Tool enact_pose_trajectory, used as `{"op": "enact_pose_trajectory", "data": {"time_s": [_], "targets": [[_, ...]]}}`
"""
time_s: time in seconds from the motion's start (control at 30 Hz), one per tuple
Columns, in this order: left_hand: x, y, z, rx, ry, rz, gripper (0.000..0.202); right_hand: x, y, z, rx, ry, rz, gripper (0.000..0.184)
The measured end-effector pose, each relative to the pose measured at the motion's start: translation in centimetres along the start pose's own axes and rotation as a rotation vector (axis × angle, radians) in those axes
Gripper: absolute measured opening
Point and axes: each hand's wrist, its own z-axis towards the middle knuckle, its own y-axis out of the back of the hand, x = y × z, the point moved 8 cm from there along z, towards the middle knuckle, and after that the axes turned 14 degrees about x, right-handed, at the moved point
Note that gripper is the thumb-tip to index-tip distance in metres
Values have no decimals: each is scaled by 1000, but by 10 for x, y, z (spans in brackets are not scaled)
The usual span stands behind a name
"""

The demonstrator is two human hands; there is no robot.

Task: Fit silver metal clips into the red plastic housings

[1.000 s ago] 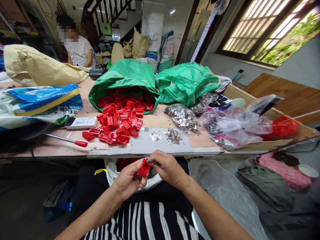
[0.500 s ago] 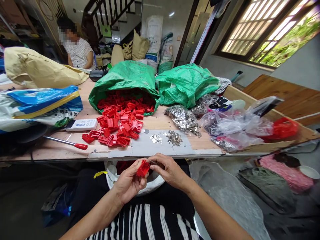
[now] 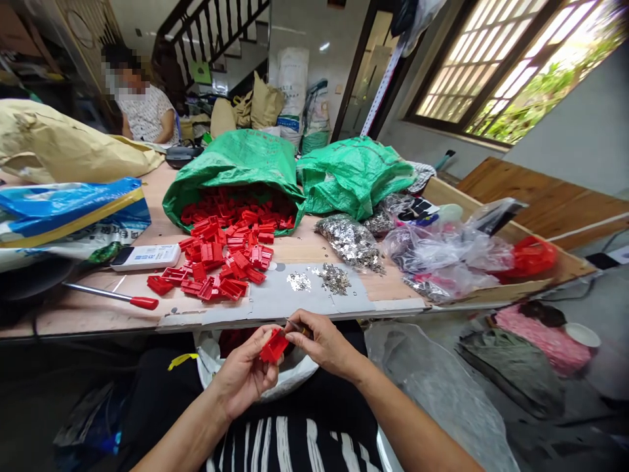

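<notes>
A small red plastic part (image 3: pixel 273 347), box-shaped with an open hollow, is pinched in my left hand (image 3: pixel 250 367). Close against its upper right edge, the fingers of my right hand (image 3: pixel 319 344) are closed around something thin and dark, too small to name. Both hands are over a white bag (image 3: pixel 209 360) in my lap, below the table's front edge. More red parts (image 3: pixel 211 262) lie heaped on the table, spilling from a green woven sack (image 3: pixel 236 157). Small shiny metal pieces (image 3: pixel 335 278) lie in two little piles on a grey sheet (image 3: pixel 275 298).
A clear bag of metal pieces (image 3: pixel 348 239) rests behind the piles. To the right, a shallow wooden tray (image 3: pixel 565 272) holds plastic bags. On the left are a red-handled metal rod (image 3: pixel 142 302), a white box (image 3: pixel 147 257) and a blue-white bag (image 3: pixel 73 210). A person (image 3: pixel 147 111) sits beyond the table.
The camera view has shifted a little, so the table appears further left and lower. My hands stay together at the red part, which is tilted slightly differently in my left fingers.
</notes>
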Motion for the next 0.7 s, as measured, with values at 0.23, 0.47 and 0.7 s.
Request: {"op": "enact_pose_trajectory", "data": {"time_s": [0.23,0.47,0.7], "targets": [[-7,-5,-1,13,-24,-13,16,11,5,2,1,37,-85,4],[-6,-6,0,17,-1,3,13,21,1,5,83,91,-243,10],[-5,-8,2,9,-17,69,13,24,-3,8,160,51,-336,12]]}}
